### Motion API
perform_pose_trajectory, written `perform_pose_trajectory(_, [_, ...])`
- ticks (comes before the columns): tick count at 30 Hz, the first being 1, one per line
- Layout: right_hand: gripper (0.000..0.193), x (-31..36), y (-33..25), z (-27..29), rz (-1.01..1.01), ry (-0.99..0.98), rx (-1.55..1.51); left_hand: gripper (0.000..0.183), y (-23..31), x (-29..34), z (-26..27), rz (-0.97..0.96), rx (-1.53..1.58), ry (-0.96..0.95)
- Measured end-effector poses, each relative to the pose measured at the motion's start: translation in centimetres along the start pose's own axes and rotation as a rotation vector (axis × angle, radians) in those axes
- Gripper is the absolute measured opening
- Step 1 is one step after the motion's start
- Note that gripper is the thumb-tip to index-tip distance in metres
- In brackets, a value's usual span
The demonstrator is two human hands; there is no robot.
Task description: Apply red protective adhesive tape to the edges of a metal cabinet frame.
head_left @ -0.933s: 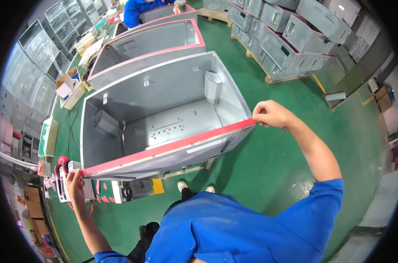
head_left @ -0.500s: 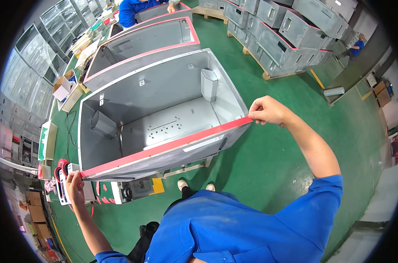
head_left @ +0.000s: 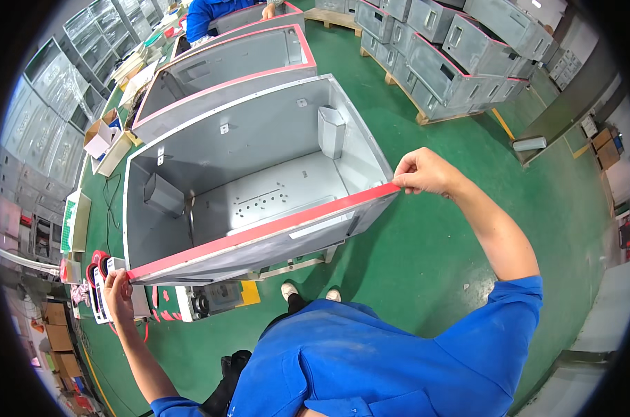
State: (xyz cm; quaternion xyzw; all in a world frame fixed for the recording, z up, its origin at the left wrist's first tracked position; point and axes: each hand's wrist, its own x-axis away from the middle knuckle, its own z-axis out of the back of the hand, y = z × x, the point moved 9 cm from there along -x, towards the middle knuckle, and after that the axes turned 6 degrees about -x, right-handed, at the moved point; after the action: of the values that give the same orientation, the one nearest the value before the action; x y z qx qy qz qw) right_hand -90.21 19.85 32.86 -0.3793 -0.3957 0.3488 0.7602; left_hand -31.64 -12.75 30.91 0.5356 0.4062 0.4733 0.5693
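In front of me an open grey metal box (head_left: pixel 245 156) faces upward, its floor dotted with small holes. A strip of red tape (head_left: pixel 273 227) runs the whole length of its near rim. At the near left corner my left hand (head_left: pixel 119 295) pinches one end of the tape between thumb and fingers. My right hand (head_left: pixel 426 174) pinches the other end at the right corner, its fingertips against the rim. Between my hands the strip looks straight and lies along the edge; whether it is stuck down all along I cannot tell. The box's other rims are bare metal.
More grey boxes with red-edged rims (head_left: pixel 225 62) stand in line beyond, where a co-worker in a blue sleeve (head_left: pixel 198 19) works. Grey boxes on pallets (head_left: pixel 433 83) are stacked at far right. Red tape rolls on a dispenser (head_left: pixel 98 267) stand left of the near corner.
My hands and the tape stay almost in place; the right hand has risen very slightly. The co-worker's hand has shifted a little, and a distant person at right has gone out of sight.
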Motion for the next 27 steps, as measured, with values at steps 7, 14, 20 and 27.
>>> perform_pose_trajectory(7, [0.012, 0.02, -0.12, 0.05, -0.008, 0.009, 0.006, 0.006, -0.04, 0.00, 0.05, -0.001, -0.004, 0.009])
perform_pose_trajectory(14, [0.013, 0.11, -0.17, 0.12, -0.006, 0.031, 0.013, 0.006, -0.45, -0.17, 0.41, -0.009, 0.013, -0.010])
perform_pose_trajectory(20, [0.013, -0.05, 0.15, 0.18, -0.010, 0.040, 0.020, 0.007, -0.31, 0.00, 0.26, 0.001, 0.005, 0.005])
perform_pose_trajectory(27, [0.018, 0.27, -0.04, 0.30, 0.050, 0.074, 0.052, 0.007, -0.62, -0.13, 0.68, 0.016, 0.006, 0.009])
